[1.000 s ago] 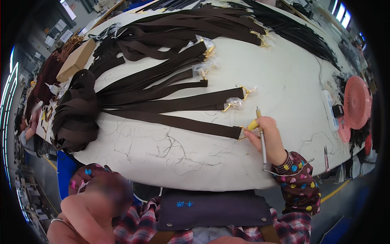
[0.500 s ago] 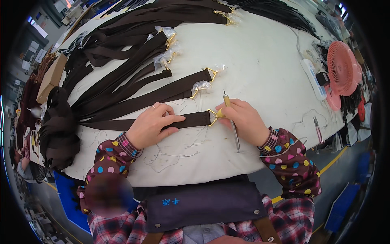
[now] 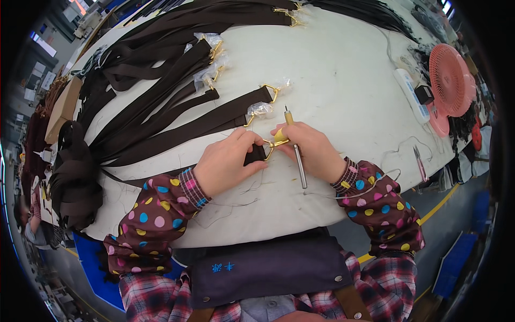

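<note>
Evidently, the step in hand is close work at the end of one strap [image 3: 258,154], where it meets a gold buckle [image 3: 269,144]. This end is between the two hands, at the near side of the white counter [image 3: 354,91]; the rest of the strap runs back under the left wrist toward a dark bundle [image 3: 78,177]. The left hand [image 3: 228,158] pinches the end between thumb and fingers, just beside the buckle. The right hand [image 3: 316,147] has its fingertips on the buckle's far side while also grasping a slim pen [image 3: 300,167], tip pointing away from the person and lower end down near the counter. A yellow piece [image 3: 279,135] sits at the right fingertips; whether worn or held, I cannot tell.

Two neighbouring buckles just beyond wear clear film [image 3: 260,110]; on the one in hand none can be made out, though fingers hide part of it.

As I judge it, any next move calls for a firm left pinch, so the soft strap cannot twist, and fine right finger control on the small metal. The pen's tip should be kept off the strap, and its thin cord [image 3: 322,196] clear of the loose threads [image 3: 230,206].
</note>
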### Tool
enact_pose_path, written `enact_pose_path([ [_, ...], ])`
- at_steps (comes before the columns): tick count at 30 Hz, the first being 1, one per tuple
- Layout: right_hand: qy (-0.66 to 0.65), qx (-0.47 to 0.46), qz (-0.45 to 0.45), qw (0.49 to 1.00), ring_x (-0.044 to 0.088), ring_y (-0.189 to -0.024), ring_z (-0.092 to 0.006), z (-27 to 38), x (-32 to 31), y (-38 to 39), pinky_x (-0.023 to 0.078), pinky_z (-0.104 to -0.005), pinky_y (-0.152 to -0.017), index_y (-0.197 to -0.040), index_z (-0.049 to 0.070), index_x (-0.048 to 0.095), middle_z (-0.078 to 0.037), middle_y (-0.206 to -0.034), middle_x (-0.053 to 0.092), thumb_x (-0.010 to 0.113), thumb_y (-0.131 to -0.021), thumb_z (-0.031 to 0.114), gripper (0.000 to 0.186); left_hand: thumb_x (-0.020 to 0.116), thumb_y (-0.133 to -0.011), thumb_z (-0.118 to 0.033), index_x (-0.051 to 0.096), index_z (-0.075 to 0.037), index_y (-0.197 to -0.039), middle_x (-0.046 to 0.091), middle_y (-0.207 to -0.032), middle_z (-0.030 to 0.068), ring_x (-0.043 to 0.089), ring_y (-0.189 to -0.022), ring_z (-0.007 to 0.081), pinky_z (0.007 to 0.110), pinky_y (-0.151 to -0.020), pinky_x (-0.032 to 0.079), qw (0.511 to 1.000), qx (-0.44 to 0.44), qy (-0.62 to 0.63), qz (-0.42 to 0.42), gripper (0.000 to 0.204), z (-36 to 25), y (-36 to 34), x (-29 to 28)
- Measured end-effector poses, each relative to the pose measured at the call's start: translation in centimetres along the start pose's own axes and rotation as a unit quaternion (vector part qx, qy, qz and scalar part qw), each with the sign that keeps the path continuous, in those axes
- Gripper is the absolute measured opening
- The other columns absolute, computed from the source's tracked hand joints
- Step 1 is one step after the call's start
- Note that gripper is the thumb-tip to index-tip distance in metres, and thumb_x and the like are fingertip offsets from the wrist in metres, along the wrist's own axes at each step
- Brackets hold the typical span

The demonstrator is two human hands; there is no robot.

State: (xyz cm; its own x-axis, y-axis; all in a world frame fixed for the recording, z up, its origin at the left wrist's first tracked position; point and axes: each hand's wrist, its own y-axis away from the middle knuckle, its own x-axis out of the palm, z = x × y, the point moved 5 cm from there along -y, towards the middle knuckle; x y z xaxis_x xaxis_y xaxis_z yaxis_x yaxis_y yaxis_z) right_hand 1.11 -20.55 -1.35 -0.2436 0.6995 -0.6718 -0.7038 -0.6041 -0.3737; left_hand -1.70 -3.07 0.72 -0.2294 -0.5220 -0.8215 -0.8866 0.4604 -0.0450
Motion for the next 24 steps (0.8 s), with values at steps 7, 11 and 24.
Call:
enact_pose_path([
  [7,0.013,0.007,-0.003,1.000,0.062,-0.094,-0.0309,-0.2,-0.1,0.2,0.052,-0.0371,-0.078,-0.106,0.004,0.057,-0.012,-0.107,0.065,0.066,-0.085,0.000,0.023,0.074,-0.082,-0.015,0.061,-0.008,-0.092,0.055,-0.078,0.0002,0.052,-0.070,0.0088,0.024,-0.061,0.045,0.987,-0.080,0.116,0.074,0.018,0.8,-1.3,0.9],
  [11,0.018,-0.012,-0.005,1.000,0.062,-0.094,-0.0307,0.0,-0.1,0.0,0.052,-0.0371,-0.078,-0.106,0.004,0.057,-0.011,-0.107,0.066,0.066,-0.085,0.000,0.023,0.068,-0.088,-0.013,0.058,-0.006,-0.087,0.058,-0.087,-0.0012,0.047,-0.069,0.0053,0.020,-0.062,0.042,0.936,-0.122,0.305,0.123,0.012,2.5,0.4,0.4],
  [24,0.033,-0.006,0.005,0.999,0.063,-0.097,-0.0310,-0.2,-0.1,0.2,0.053,-0.0368,-0.079,-0.101,0.004,0.056,-0.011,-0.107,0.066,0.066,-0.084,-0.001,0.020,0.060,-0.096,-0.015,0.050,-0.008,-0.092,0.061,-0.082,0.0022,0.051,-0.062,0.0039,0.020,-0.054,0.044,0.782,-0.161,0.589,0.121,0.012,3.6,3.4,-3.5],
])
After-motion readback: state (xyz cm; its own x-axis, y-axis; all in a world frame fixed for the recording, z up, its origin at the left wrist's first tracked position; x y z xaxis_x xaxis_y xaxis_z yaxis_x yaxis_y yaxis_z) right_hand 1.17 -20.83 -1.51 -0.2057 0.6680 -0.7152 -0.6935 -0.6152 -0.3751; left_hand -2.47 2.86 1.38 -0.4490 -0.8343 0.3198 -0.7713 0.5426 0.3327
